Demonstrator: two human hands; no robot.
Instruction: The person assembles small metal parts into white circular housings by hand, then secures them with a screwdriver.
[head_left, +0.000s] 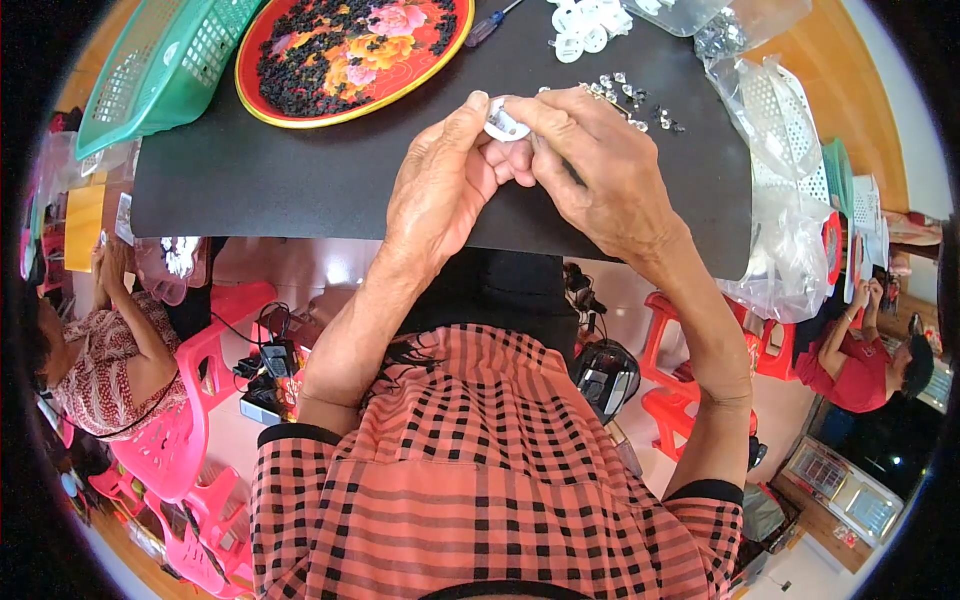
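Observation:
Over the near part of the black table, my two hands meet at a small white round plastic piece (507, 124) with small grey parts inside it. My left hand (440, 180) is closed on its left side, the thumb at its upper edge and the fingers curled below. The fingers of my right hand (605, 155) are bent and pressed on the piece from the right; whether a smaller part sits under the fingertips is hidden. Small shiny metal and black parts (632, 95) lie scattered beyond my right hand. Farther back is a pile of similar white plastic pieces (583, 28).
A round red flowered tray (262, 118) with many small black parts lies at the far left, beside a green basket (140, 105). A screwdriver (486, 28) rests right of the tray. Clear plastic bags (790, 250) hang at the right edge. Other people sit on both sides.

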